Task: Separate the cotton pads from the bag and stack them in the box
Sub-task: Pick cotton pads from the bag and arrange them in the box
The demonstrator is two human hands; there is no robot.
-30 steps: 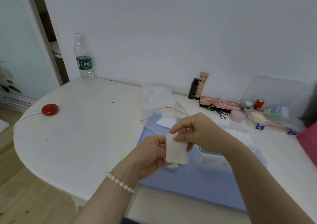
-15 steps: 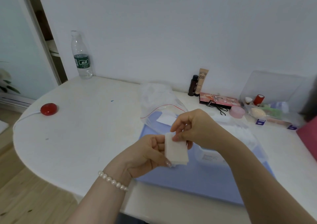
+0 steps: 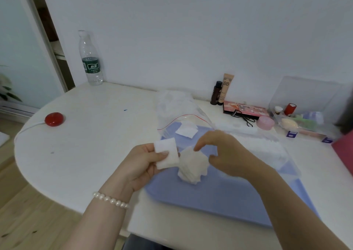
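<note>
- Left hand [image 3: 142,162] pinches a flat, square white cotton pad [image 3: 166,155] — soft, matte.
- Right hand [image 3: 227,154] grips a fluffy, ragged wad of pads [image 3: 193,166] above the smooth blue tray [image 3: 219,198].
- Crinkled clear bag [image 3: 177,114] — red-edged — lies behind.

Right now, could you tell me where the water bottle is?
The water bottle stands upright at the table's far left, against the wall, beyond the red round object.

Held one cotton pad [image 3: 166,155] pinched in left hand [image 3: 142,164], w/ right hand [image 3: 227,154] gripping thin peeled layer [image 3: 193,166] over blue tray [image 3: 219,198]; zip bag [image 3: 183,119] behind.
</note>
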